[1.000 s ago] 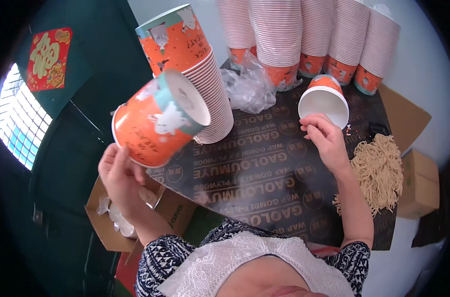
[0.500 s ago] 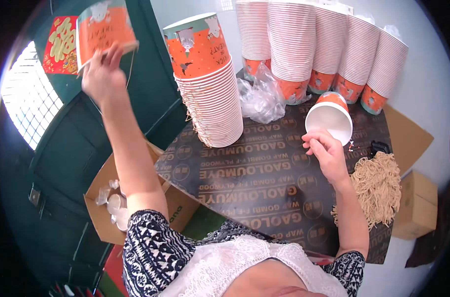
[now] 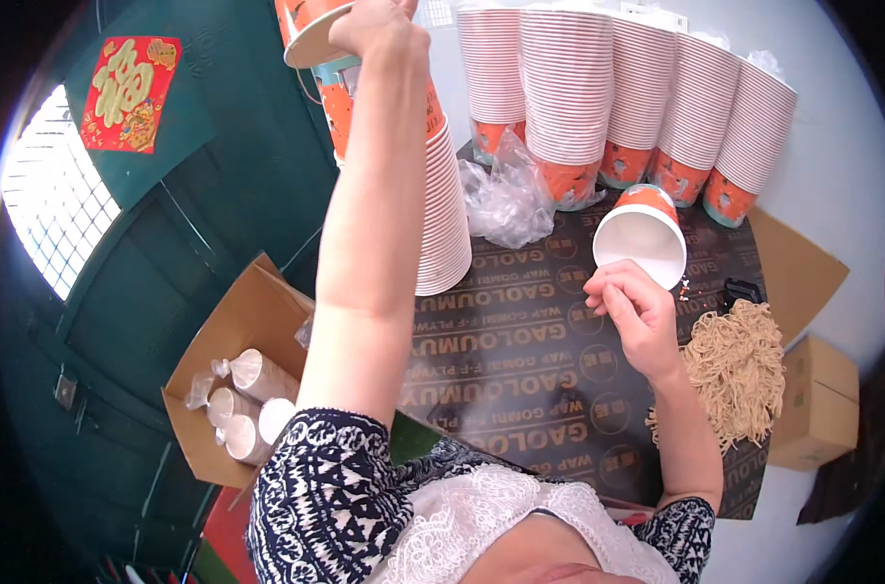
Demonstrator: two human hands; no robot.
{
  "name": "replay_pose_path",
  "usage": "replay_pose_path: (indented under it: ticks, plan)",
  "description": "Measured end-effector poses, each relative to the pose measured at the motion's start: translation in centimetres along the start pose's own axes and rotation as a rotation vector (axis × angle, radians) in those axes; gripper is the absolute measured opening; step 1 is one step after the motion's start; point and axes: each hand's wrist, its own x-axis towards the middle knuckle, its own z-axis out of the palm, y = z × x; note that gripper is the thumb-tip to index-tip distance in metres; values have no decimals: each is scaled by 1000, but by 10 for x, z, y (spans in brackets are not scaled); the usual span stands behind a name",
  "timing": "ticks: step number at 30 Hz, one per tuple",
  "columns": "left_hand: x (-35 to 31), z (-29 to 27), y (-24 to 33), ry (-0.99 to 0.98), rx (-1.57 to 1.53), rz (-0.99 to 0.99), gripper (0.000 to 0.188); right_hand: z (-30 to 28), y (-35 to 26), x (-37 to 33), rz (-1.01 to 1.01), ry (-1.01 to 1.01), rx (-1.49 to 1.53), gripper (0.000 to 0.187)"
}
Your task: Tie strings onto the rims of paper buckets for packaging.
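At the top edge, my left hand (image 3: 376, 27) is closed on an orange paper bucket (image 3: 309, 14), held mouth down and partly cut off by the frame. It is beside the top of a tall stack of upside-down paper buckets (image 3: 446, 234), which my forearm partly covers. My right hand (image 3: 637, 316) is over the table with its fingers pinched together; what is between them, if anything, cannot be made out. Just behind those fingers a single paper bucket (image 3: 647, 238) lies on its side, its white mouth facing me. A heap of beige cords (image 3: 739, 365) lies right of my right wrist.
Several tall stacks of paper buckets (image 3: 569, 88) in clear wrap line the table's back. Crumpled plastic (image 3: 510, 200) lies before them. A small black object (image 3: 744, 291) sits by the cords. An open carton (image 3: 204, 389) with wrapped white stacks stands left; a closed carton (image 3: 822, 404) stands right.
My left hand has swung right with its bucket, from beside the red wall decoration to the top of the tall stack. My right hand has barely moved.
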Motion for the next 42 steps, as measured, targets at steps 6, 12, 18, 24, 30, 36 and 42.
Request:
replay_pose_path:
  ticks: [6, 12, 18, 24, 30, 36, 42]
  plan:
    - [-8, -32, -29, -159, 29, 57, 27, 1, -9, 0, -59, 1, -19, 16]
    - [-53, -53, -45, -142, 8, 86, 22, 1, -7, -1, -58, -34, -27, 16]
    - [-55, -84, -39, -260, 97, 54, 23, 2, -8, -2, -81, -60, -24, 18]
    - [-95, -112, -19, -530, 387, -322, 38, 1, -6, -1, -85, -84, -59, 18]
    - [-130, -116, 45, -1005, 580, 126, 34, -4, -11, 1, -65, 8, -59, 13]
    - [-88, -113, 54, -922, 720, 843, 24, -25, -5, 5, -39, 140, -83, 16]
    - [5, -89, 46, -696, 1737, 1507, 54, -47, 0, 9, -68, 207, -20, 22]
